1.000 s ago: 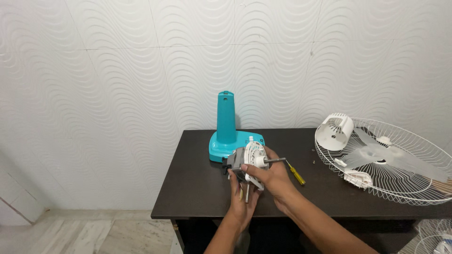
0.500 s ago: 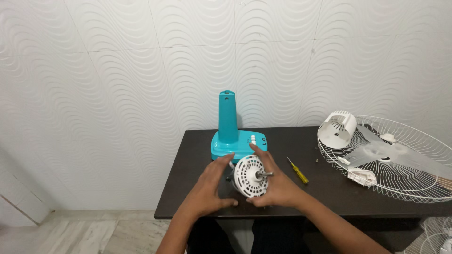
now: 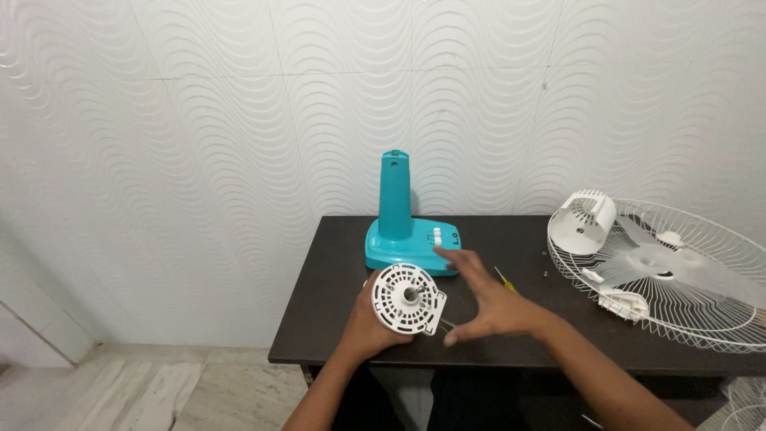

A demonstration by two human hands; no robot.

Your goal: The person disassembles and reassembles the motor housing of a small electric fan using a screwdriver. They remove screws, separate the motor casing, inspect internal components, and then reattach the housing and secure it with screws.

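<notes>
Gripping a white fan motor (image 3: 408, 298) in the left hand (image 3: 369, 323), near the desk's (image 3: 335, 263) front edge. Hovering just beside it, right hand (image 3: 488, 302) open, fingers spread.

— What stays out of sight?
— The left hand (image 3: 369, 326) sits mostly behind the white motor housing (image 3: 408, 298), so its grip is hidden.
— And at the edges?
— The wire fan guard (image 3: 678, 275) runs off the right edge; the yellow screwdriver (image 3: 504, 278) is half covered by the right hand (image 3: 488, 302).
</notes>
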